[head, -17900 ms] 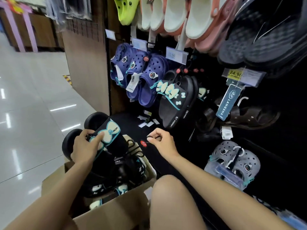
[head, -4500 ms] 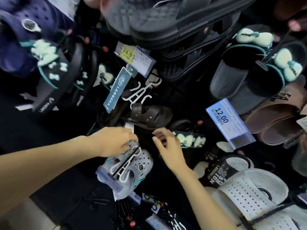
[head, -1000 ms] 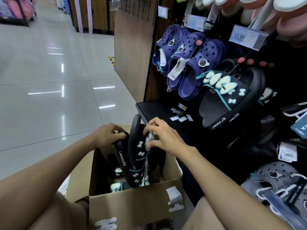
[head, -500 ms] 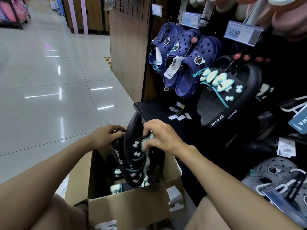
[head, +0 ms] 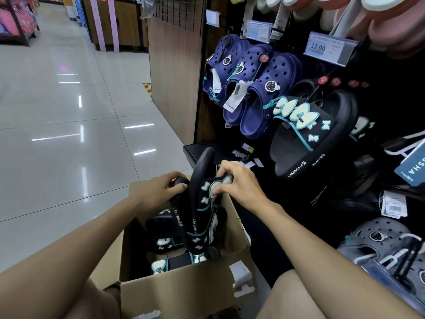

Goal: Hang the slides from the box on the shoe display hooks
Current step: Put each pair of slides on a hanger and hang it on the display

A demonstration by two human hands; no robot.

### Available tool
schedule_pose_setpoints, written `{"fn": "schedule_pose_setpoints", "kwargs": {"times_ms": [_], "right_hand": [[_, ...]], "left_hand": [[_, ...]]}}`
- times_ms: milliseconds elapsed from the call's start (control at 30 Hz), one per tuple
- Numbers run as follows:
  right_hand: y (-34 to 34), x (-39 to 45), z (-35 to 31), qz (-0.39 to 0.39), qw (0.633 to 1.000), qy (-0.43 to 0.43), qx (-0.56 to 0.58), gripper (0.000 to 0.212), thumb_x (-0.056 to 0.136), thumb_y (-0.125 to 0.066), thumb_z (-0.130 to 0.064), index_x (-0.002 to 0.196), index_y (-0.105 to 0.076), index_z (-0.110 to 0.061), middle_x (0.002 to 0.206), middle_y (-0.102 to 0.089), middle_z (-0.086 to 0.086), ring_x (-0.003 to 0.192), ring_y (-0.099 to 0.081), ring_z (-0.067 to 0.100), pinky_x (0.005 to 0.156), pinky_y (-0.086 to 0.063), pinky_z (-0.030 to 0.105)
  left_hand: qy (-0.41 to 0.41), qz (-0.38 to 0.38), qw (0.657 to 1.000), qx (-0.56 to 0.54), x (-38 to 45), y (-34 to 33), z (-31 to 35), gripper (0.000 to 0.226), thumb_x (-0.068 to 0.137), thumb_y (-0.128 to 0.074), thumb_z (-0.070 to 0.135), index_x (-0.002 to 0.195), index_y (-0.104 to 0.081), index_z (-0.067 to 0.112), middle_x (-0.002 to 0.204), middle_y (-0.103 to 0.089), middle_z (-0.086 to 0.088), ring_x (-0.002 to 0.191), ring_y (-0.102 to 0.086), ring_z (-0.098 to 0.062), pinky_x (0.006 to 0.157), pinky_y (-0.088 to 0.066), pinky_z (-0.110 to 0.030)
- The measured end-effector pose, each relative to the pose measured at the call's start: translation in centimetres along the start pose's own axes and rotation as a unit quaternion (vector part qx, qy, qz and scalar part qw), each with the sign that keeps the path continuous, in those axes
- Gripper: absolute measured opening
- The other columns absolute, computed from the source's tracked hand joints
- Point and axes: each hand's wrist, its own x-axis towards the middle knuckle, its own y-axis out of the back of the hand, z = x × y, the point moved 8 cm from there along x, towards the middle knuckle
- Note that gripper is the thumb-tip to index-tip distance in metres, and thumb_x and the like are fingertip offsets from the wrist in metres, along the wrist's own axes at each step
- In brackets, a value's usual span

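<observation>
Here, a pair of black rubber slides with pale mint bows and white LANGSHA lettering (head: 197, 203) stands upright on edge, soles together, above the open brown cardboard box (head: 184, 288). The left hand (head: 158, 192) grips the rear slide's edge, thumb on top; the right hand (head: 239, 183) pinches the front slide's bow strap, so the pair sits between both grips. More matching slides lie inside the box. A similar black bow slide (head: 308, 134) hangs on the display beside navy clogs (head: 253, 88). Compared with half a second ago, the pair is held much the same, barely shifted.
</observation>
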Motion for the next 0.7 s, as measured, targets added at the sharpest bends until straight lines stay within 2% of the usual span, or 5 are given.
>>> {"fn": "schedule_pose_setpoints", "kwargs": {"times_ms": [133,233,367,567,700], "right_hand": [[0.8,-0.1,-0.6,0.028,0.999,-0.006,0.015,0.036,0.058,-0.084,-0.038,0.08,-0.056,-0.031,0.097,-0.061,-0.009,0.092,-0.057,0.015,0.083,-0.048,0.042],[0.9,-0.2,-0.3,0.031,0.999,-0.018,0.02,0.035,0.059,-0.085,-0.036,0.081,-0.058,-0.03,0.098,-0.061,-0.01,0.092,-0.058,0.014,0.084,-0.049,0.042],[1.0,-0.1,1.9,0.048,0.996,-0.067,0.03,0.038,0.057,-0.087,-0.036,0.079,-0.056,-0.031,0.094,-0.065,-0.007,0.085,-0.061,0.018,0.08,-0.052,0.046],[1.6,-0.3,3.7,0.062,0.991,-0.1,0.059,0.036,0.059,-0.088,-0.026,0.076,-0.056,-0.028,0.081,-0.068,0.0,0.078,-0.064,0.026,0.076,-0.054,0.05],[1.9,-0.3,4.8,0.075,0.987,-0.115,0.079,0.035,0.062,-0.088,-0.02,0.074,-0.056,-0.026,0.084,-0.069,-0.002,0.082,-0.067,0.023,0.078,-0.055,0.049]], "left_hand": [[-0.009,0.014,0.999,-0.039,0.1,0.1,1.3,0.022,0.093,-0.043,0.056,0.108,-0.056,0.047,0.102,-0.067,0.017,0.097,-0.062,-0.01,0.087,-0.047,-0.036],[-0.016,0.026,0.999,-0.036,0.3,0.1,1.9,0.022,0.091,-0.043,0.053,0.107,-0.055,0.045,0.102,-0.067,0.014,0.096,-0.062,-0.009,0.086,-0.048,-0.035],[-0.032,0.027,0.999,-0.005,0.7,-0.6,2.8,0.019,0.1,-0.046,0.036,0.117,-0.055,0.032,0.105,-0.064,0.007,0.097,-0.059,-0.013,0.066,-0.035,-0.015],[-0.043,0.023,0.995,0.091,0.0,-0.7,5.5,0.027,0.101,-0.042,0.035,0.126,-0.051,0.028,0.112,-0.062,0.007,0.088,-0.049,-0.009,0.053,-0.022,-0.012],[-0.052,0.011,0.994,0.095,-0.3,-0.6,6.2,0.027,0.1,-0.044,0.033,0.126,-0.05,0.03,0.107,-0.055,0.013,0.089,-0.049,-0.008,0.053,-0.022,-0.013]]}}
